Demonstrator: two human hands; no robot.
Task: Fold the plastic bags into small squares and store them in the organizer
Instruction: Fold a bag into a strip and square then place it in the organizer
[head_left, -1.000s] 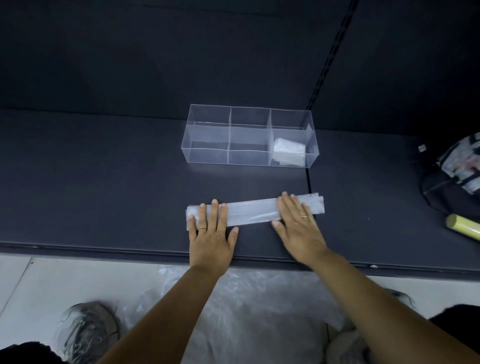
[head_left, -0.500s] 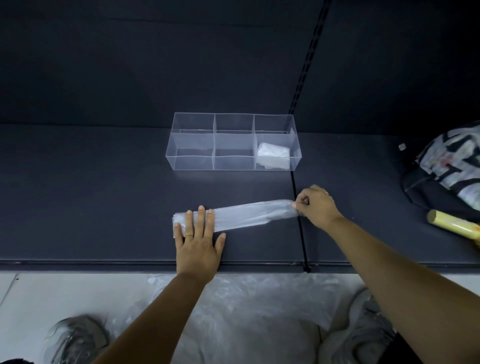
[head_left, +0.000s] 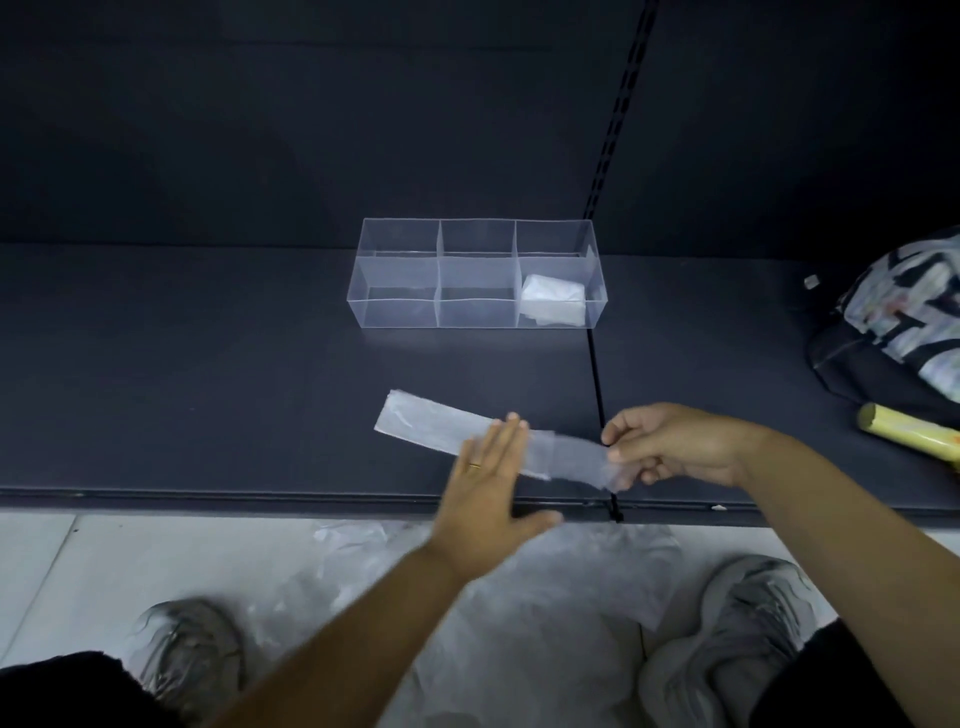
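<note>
Read as a shop aisle to me. I was looking at a dark shelf (head_left: 208, 389) with a matching back panel (head_left: 311, 130), and a slotted upright (head_left: 618, 114) ran up between two bays, retail-racking style. The shelf sat low over a pale tiled floor (head_left: 104, 561). A seam (head_left: 596, 374) split the shelf below the upright.

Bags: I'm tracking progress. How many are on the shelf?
2. A folded bag in the organizer's right front compartment; a strip under the left hand, pinched by the right hand. Floor plastic may hide more.
</note>
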